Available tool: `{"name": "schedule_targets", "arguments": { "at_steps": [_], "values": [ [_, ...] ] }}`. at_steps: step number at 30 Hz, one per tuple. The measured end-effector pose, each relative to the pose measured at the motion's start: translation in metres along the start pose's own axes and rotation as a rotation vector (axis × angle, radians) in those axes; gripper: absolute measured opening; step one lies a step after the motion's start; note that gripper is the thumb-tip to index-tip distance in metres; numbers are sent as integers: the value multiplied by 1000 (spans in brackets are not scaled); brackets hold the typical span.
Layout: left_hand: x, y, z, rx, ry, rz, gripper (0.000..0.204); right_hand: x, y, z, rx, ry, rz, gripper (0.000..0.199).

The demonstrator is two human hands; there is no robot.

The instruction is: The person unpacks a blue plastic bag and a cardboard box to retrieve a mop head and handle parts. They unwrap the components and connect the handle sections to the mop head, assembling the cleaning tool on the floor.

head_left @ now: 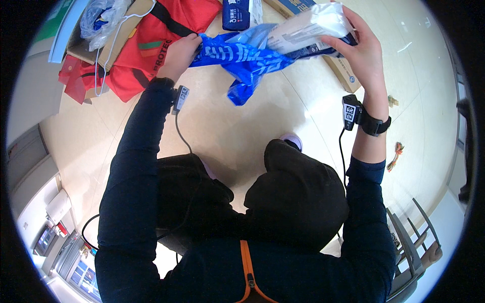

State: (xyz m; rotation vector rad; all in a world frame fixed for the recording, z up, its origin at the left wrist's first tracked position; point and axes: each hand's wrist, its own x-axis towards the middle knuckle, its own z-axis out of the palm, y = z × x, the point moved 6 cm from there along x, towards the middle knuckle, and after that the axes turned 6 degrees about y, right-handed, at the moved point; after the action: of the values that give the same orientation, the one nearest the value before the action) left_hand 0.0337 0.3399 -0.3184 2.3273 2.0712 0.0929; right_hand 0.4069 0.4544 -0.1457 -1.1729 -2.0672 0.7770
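Observation:
My left hand [181, 54] is closed on one end of a crumpled blue plastic bag [247, 60] with white print. The bag stretches across to the right, and a loose flap hangs down in its middle. My right hand [365, 53] grips a white plastic-wrapped pack [309, 29] with dark blue underneath, its thumb along the near side. The pack's left end lies against the blue bag; whether it is partly inside cannot be made out. Both hands are raised in front of my knees, above the tiled floor.
A red bag [126, 76] with black straps lies at the far left beside an open cardboard box [83, 53] holding clear plastic. A dark blue pack [238, 16] and a long carton [343, 73] lie beyond the hands. A rope toy [396, 156] and a chair [411, 252] are on the right.

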Motion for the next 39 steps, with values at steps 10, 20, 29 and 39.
{"name": "schedule_targets", "arguments": {
  "at_steps": [10, 20, 29, 39],
  "values": [
    [20, -2, 6, -381, -152, -204, 86, -22, 14, 101, 117, -124, -73, 32],
    [-4, 143, 33, -163, -402, -350, 125, -11, 21, 103, 460, -171, 151, 27],
    [-70, -27, 18, -178, -192, 43, 46, 30, 31, -18, 717, 203, 241, 22],
    [-162, -61, -25, -337, -410, 23, 34, 17, 38, 141, -66, 13, -464, 9]
  ]
}}
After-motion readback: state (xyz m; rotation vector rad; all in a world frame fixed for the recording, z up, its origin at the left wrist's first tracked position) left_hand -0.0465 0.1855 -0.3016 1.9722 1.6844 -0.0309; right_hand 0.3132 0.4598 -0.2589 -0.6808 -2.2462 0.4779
